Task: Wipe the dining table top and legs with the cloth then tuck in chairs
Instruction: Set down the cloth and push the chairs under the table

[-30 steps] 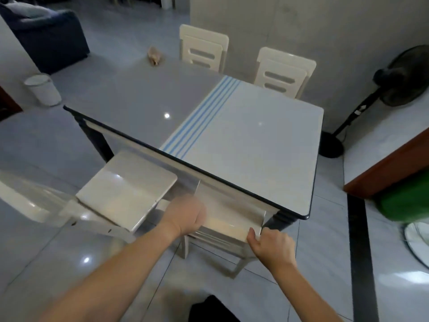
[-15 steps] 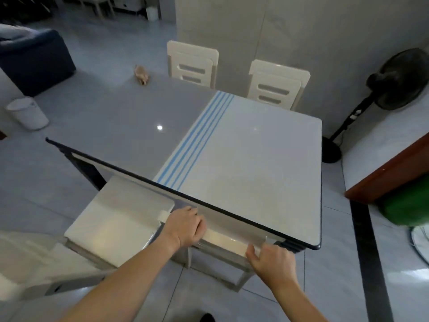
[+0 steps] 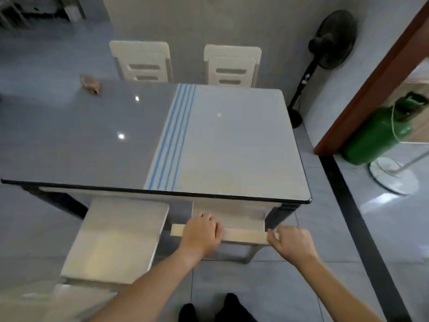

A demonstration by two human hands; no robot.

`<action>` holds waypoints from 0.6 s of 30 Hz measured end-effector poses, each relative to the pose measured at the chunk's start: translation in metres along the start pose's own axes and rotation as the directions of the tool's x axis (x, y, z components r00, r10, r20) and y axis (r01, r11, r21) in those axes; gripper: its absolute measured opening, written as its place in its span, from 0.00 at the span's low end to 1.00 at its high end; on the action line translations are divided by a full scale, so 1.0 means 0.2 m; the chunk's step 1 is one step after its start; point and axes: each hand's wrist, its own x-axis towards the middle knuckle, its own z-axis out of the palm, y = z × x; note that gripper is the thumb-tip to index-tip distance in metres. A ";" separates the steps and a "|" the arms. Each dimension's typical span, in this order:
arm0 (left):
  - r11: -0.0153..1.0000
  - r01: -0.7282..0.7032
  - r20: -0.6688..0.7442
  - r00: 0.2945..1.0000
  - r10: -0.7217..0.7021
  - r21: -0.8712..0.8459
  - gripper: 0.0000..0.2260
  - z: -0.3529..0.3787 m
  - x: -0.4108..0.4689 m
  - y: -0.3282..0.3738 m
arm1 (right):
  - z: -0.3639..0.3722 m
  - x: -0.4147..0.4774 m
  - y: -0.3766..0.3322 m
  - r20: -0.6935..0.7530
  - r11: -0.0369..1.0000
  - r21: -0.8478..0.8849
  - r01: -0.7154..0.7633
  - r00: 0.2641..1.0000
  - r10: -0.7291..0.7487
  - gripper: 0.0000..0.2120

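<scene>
The dining table (image 3: 232, 145) has a glossy top, grey on the left and pale on the right, with blue stripes between. A cream chair (image 3: 243, 234) stands under its near right edge, its seat mostly beneath the top. My left hand (image 3: 202, 232) grips the top rail of its backrest, and my right hand (image 3: 290, 240) grips the rail's right end. A second cream chair (image 3: 120, 238) at the near left sticks out from the table. A crumpled brown cloth (image 3: 89, 83) lies at the far left of the top.
Two cream chairs (image 3: 141, 61) (image 3: 232, 63) are pushed in at the far side against the wall. A black standing fan (image 3: 329, 43) is by the table's right far corner. A green gas cylinder (image 3: 376, 135) and a white fan base (image 3: 392, 177) sit past a brown door frame on the right.
The right near chair has slid further under the table with both hands on its backrest. My view has swung round to face the table square on.
</scene>
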 end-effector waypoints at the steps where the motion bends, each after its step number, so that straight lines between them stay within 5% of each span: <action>1: 1.000 -0.006 0.002 1.000 0.006 -0.003 0.17 0.00 -0.02 0.00 | 0.03 -0.02 0.00 -0.018 1.000 -0.005 -0.015 1.000 0.015 0.24; 10: 0.999 -0.024 0.104 0.994 0.027 -0.035 0.19 0.01 0.14 -0.06 | 0.05 0.13 0.02 -0.078 0.998 -0.013 -0.060 0.995 0.059 0.25; 18: 0.996 -0.073 0.053 0.996 0.076 -0.048 0.21 0.00 0.40 -0.18 | 0.01 0.36 0.01 -0.113 0.999 -0.035 -0.019 0.993 0.015 0.22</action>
